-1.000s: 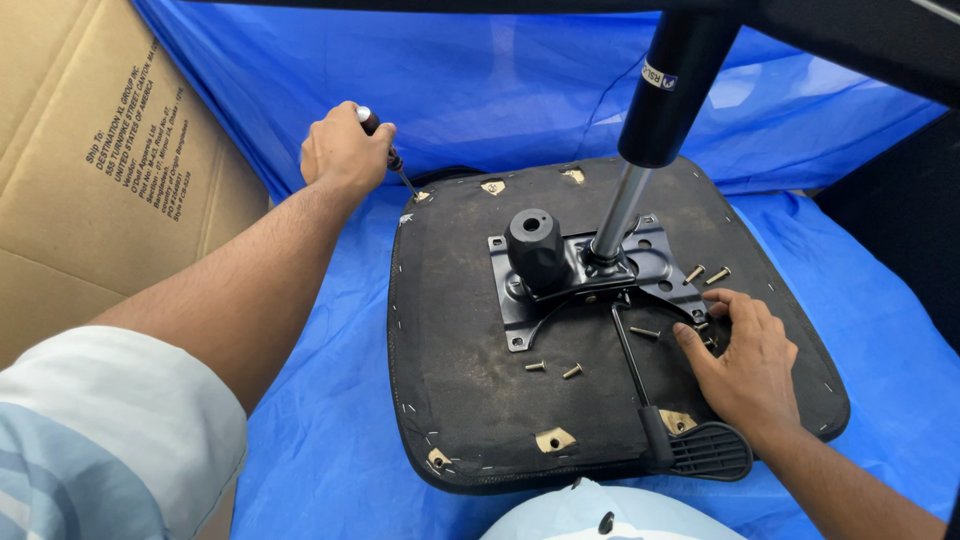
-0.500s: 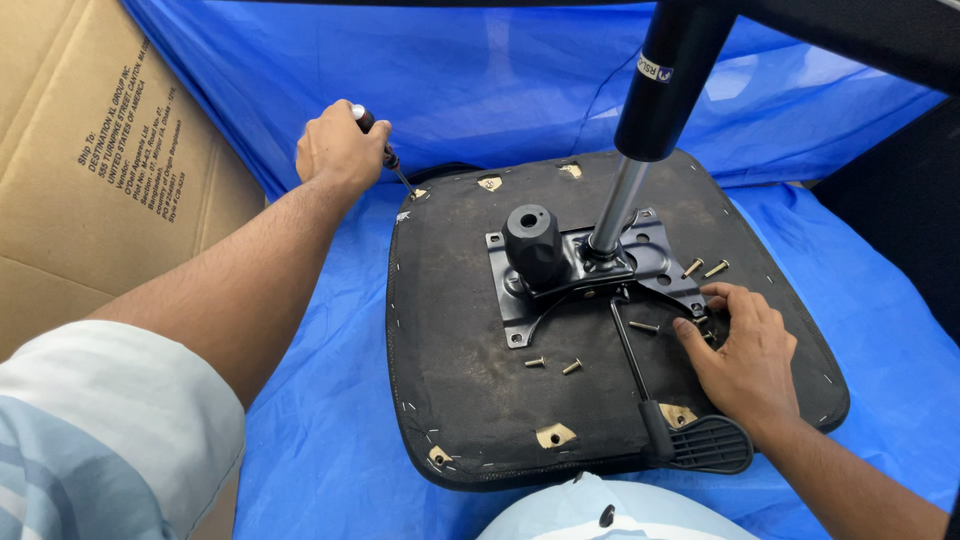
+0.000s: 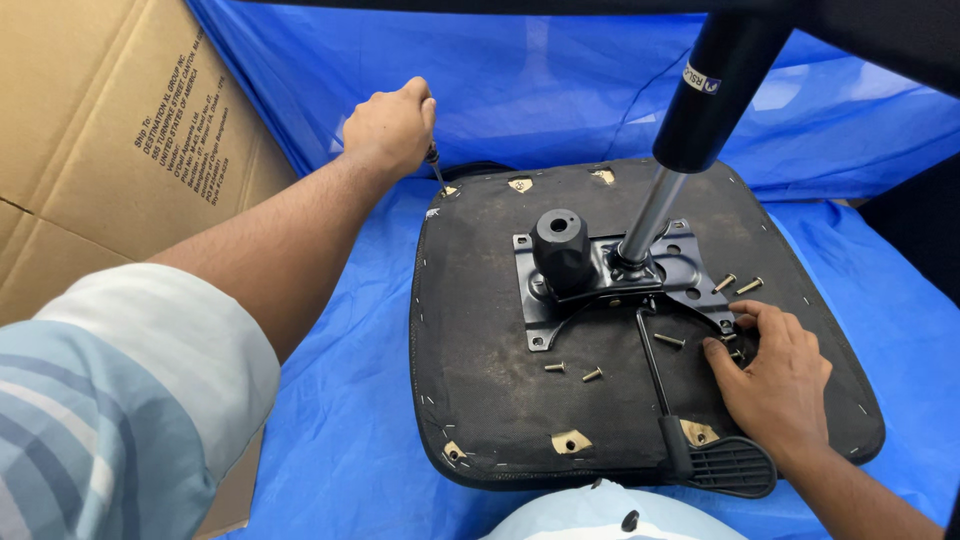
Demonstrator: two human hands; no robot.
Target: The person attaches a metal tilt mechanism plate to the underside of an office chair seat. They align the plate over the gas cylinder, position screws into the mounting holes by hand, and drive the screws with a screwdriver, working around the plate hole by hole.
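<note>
One blue sheet [image 3: 560,90] covers the whole working surface, crinkled and rising at the back like a wall; dark shapes close the room off at the top and right edge. A big brown carton [image 3: 90,170] leans at the left, its flap printed with a block of black text, partly hidden behind the left forearm. On the sheet lies an upturned seat [image 3: 480,340], black underside up, with small brass tabs near its rim. A black plate [image 3: 620,275] is fixed at its middle, carrying a stubby black knob [image 3: 560,245] and a silver rod that widens into a black cylinder [image 3: 715,90] rising out of view. A lever with a ribbed paddle [image 3: 725,465] runs toward the near edge. Loose screws [image 3: 590,374] lie scattered on the seat. The left hand [image 3: 388,128] is closed in a fist around a thin tool [image 3: 437,170], tip at the seat's far left corner. The right hand [image 3: 770,375] rests on the seat, fingertips pinching at a screw beside the plate's right corner.
</note>
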